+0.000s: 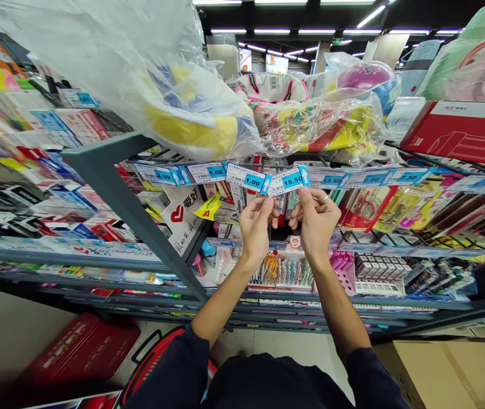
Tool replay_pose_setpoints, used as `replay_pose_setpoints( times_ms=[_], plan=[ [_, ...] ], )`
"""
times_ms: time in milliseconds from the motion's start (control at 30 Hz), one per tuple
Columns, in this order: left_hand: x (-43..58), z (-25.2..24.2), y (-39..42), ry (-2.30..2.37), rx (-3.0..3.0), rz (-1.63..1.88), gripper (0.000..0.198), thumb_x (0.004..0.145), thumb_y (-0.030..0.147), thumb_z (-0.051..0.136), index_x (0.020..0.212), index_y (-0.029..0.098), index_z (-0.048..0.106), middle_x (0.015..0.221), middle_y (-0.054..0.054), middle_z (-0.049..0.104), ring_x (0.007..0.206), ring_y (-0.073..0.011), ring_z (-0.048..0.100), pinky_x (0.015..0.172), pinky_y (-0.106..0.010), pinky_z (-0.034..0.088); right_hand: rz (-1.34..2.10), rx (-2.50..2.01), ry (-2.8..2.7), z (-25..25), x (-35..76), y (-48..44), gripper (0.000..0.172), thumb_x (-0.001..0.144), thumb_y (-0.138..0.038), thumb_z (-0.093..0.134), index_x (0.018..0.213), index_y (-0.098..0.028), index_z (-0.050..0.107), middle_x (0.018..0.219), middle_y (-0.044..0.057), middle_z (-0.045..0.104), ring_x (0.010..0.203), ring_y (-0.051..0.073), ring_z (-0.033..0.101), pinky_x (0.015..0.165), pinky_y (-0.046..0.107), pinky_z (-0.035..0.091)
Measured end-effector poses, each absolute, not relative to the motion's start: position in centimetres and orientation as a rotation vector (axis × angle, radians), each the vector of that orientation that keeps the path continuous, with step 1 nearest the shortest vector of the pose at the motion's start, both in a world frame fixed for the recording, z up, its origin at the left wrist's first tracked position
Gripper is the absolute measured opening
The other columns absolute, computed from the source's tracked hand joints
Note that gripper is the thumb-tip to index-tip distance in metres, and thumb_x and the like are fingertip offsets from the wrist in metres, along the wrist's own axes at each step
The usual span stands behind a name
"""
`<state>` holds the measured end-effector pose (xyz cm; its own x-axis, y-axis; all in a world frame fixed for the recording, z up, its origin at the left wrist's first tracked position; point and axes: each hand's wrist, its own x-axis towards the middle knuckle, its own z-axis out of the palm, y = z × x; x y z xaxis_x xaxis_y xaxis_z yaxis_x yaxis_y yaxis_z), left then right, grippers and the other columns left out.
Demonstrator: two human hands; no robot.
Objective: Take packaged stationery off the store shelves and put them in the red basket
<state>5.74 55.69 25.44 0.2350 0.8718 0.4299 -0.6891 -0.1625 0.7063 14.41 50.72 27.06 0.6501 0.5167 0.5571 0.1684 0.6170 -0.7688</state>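
A blue and white price tag reading 15.50 is held tilted in front of the shelf edge. My left hand pinches its lower left corner between thumb and forefinger. At the tag's lower right, my right hand grips it the same way, a ring on one finger. Just left of it sits another price tag, reading 1.00, which it slightly overlaps. A tag reading 13.50 is on the strip to the right, partly behind the held one.
Plastic-wrapped balls lie on the top shelf, beside a red box. Pens in trays fill a lower shelf. A grey upright post stands left. On the floor are a cardboard box and a red basket.
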Motion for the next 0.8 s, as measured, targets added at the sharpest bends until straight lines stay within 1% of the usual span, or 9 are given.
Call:
replay_pose_setpoints(
  times_ms=[200, 400, 567, 800],
  plan=[
    [5.74, 25.27, 55.89, 0.223, 1.042, 1.395, 0.028, 0.079, 0.043, 0.081, 0.083, 0.019, 0.067, 0.083, -0.002, 0.067, 0.062, -0.0077, 0.056, 0.045, -0.018, 0.039, 0.255, -0.901, -0.852, 27.11, 14.25, 50.8, 0.031, 0.088, -0.054, 0.068, 0.086, -0.023, 0.063, 0.052, -0.007, 0.06, 0.035, 0.009, 0.051, 0.033, 0.021, 0.039],
    [5.72, 25.38, 55.82, 0.246, 1.044, 1.395, 0.033, 0.077, 0.047, 0.082, 0.085, 0.019, 0.066, 0.086, -0.003, 0.069, 0.062, -0.0078, 0.057, 0.045, -0.018, 0.039, 0.26, -0.913, -0.838, 27.12, 14.1, 51.02, 0.031, 0.089, -0.054, 0.068, 0.089, -0.024, 0.062, 0.052, -0.008, 0.06, 0.035, 0.009, 0.05, 0.033, 0.022, 0.039],
    [5.77, 25.6, 55.91, 0.215, 1.027, 1.426, 0.03, 0.078, 0.044, 0.081, 0.081, 0.019, 0.066, 0.082, -0.002, 0.068, 0.06, -0.0067, 0.056, 0.044, -0.017, 0.039, 0.271, -0.891, -0.868, 27.04, 14.13, 51.14, 0.028, 0.089, -0.051, 0.07, 0.089, -0.024, 0.062, 0.051, -0.008, 0.06, 0.034, 0.009, 0.05, 0.031, 0.022, 0.038],
    [5.88, 25.74, 56.11, 0.177, 0.978, 1.44, 0.029, 0.079, 0.042, 0.082, 0.082, 0.018, 0.067, 0.078, -0.001, 0.067, 0.059, -0.0061, 0.057, 0.042, -0.016, 0.04, 0.275, -0.91, -0.89, 27.24, 14.09, 51.12, 0.03, 0.09, -0.052, 0.068, 0.088, -0.023, 0.06, 0.051, -0.009, 0.059, 0.033, 0.009, 0.05, 0.031, 0.021, 0.038]
  ],
)
